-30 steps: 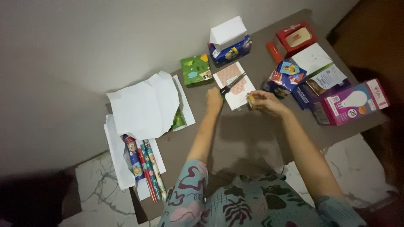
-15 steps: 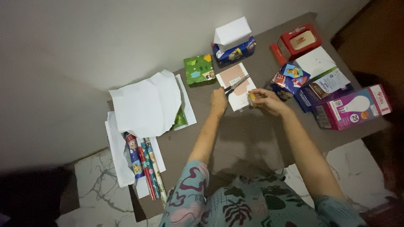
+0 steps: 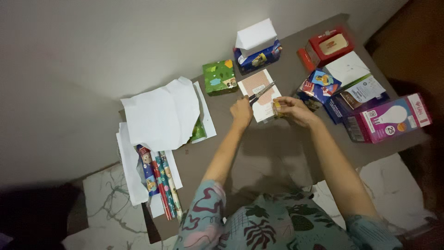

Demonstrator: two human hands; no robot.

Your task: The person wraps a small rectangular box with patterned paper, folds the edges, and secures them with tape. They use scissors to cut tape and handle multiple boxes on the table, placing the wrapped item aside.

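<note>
1. Left hand is clenched on the handles of a pair of scissors; the blades lie across a pink-patterned card near the middle of the surface's far edge.
2. Right hand pinches a small yellow item between its fingertips, just beside the card's right edge. What the item is, I cannot tell.
3. Green wrapped box sits at the far edge, left of the card; a blue box with a white paper top stands behind the card.
4. Pink bulb carton lies at the right edge, with a red box in the far right corner.
5. White paper sheets and wrapping-paper rolls occupy the left side.
</note>
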